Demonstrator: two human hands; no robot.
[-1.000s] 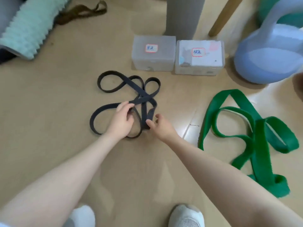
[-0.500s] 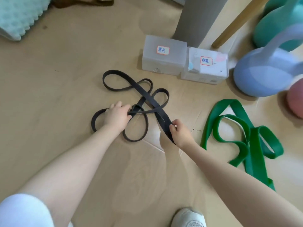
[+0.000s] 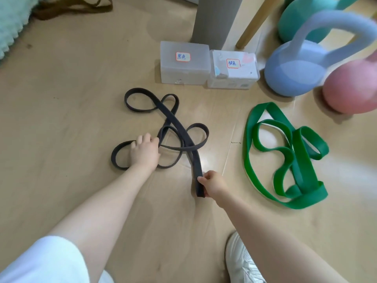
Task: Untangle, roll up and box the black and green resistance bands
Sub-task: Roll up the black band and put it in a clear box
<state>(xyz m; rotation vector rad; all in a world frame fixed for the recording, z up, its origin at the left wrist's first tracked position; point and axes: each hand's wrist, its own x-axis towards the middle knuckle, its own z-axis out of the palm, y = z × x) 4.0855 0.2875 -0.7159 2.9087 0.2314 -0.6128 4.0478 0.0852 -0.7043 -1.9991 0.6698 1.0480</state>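
Observation:
The black resistance band [image 3: 173, 119] lies looped and crossed over itself on the wooden floor. My left hand [image 3: 145, 152] grips a strand at the tangle's left side. My right hand [image 3: 213, 184] pinches a doubled end of the black band, drawn out toward me from the tangle. The green resistance band [image 3: 293, 158] lies twisted in loops to the right, untouched. Two frosted plastic boxes stand behind with their lids on: the left box [image 3: 184, 63] and the right box [image 3: 232, 69], each with a handwritten label.
A blue kettlebell [image 3: 295, 68], a pink kettlebell [image 3: 350, 88] and a teal one [image 3: 302, 15] stand at the right. A grey post [image 3: 214, 19] and a wooden leg [image 3: 255, 21] rise behind the boxes. A brown band [image 3: 69, 7] lies far left. My white shoe [image 3: 242, 260] is below.
My right hand has pulled the doubled end of the black band toward me and to the right, stretching a strand out of the tangle. My left hand stays holding the tangle's left side.

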